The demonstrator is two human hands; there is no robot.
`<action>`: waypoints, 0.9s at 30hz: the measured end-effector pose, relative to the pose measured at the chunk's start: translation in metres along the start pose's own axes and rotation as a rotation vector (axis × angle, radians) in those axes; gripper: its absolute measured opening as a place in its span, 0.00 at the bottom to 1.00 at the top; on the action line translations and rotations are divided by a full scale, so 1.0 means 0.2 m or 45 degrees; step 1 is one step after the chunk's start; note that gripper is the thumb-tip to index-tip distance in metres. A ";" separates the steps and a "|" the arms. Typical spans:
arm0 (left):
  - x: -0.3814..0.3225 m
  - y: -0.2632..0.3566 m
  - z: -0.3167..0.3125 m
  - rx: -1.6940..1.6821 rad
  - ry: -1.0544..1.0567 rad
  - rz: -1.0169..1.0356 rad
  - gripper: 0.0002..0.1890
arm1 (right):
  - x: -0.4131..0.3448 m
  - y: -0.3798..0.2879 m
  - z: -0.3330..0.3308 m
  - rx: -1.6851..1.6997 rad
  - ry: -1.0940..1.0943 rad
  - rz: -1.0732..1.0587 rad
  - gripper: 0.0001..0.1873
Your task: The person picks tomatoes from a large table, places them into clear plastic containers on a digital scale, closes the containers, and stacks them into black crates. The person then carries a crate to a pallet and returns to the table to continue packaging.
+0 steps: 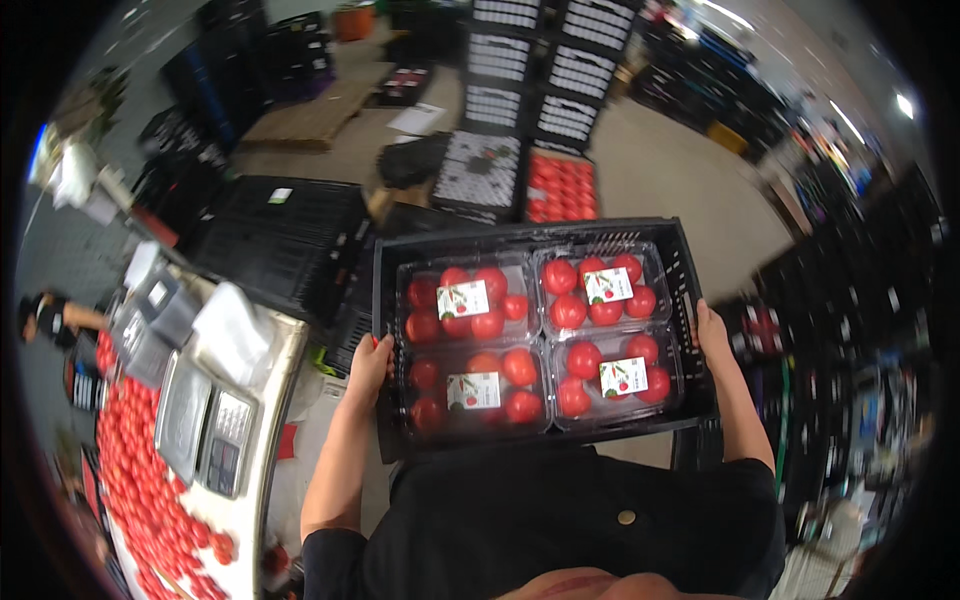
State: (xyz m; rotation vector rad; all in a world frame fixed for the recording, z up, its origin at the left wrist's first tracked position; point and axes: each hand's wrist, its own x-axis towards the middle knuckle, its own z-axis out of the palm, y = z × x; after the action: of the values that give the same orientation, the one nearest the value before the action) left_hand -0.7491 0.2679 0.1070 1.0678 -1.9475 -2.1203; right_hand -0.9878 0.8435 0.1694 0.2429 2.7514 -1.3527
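A black plastic crate [525, 234] is held up in front of my body, level, between both hands. My left hand [373, 365] grips its left side wall, and my right hand [709, 330] grips the right side wall, fingers partly hidden by the rim. Inside lie several clear plastic clamshell boxes of tomatoes, each with a printed label: an upper left box [517, 270], an upper right box [567, 311], a lower left box [519, 367] and a lower right box [583, 360].
Left, a table [289, 352] bears loose tomatoes [135, 450], a digital scale [217, 442] and plastic bags [234, 330]. Black crates [281, 232] stand beyond it. Ahead are tall crate stacks [495, 105] and a crate of tomatoes [562, 187]. More crates line the right. A person [56, 319] is at far left.
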 end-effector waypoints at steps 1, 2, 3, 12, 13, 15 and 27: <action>0.03 0.01 0.01 -0.009 -0.085 -0.001 0.12 | -0.11 0.04 -0.06 0.058 0.049 0.081 0.30; 0.00 0.01 0.10 0.035 -0.135 0.053 0.13 | -0.27 0.15 -0.19 0.029 0.148 0.140 0.29; -0.02 0.01 0.20 0.037 -0.202 0.120 0.13 | -0.41 0.24 -0.30 0.058 0.222 0.204 0.29; -0.21 0.17 1.08 0.375 -0.682 0.329 0.13 | -1.31 0.80 -0.96 0.145 0.692 0.511 0.30; -0.21 0.19 1.17 0.367 -0.735 0.324 0.13 | -1.36 0.90 -0.99 0.166 0.716 0.526 0.30; -0.13 0.18 1.33 0.353 -0.930 0.352 0.12 | -1.38 1.12 -0.96 0.251 0.698 0.452 0.30; -0.05 -0.01 3.10 0.649 -0.778 0.849 0.23 | -0.68 2.12 -1.85 0.407 0.857 0.627 0.28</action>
State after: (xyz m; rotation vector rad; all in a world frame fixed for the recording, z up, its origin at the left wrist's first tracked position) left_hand -1.0660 0.7996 0.0806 -0.2958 -2.6704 -1.7013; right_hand -0.7785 1.3764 0.0826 1.5267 2.5791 -1.7702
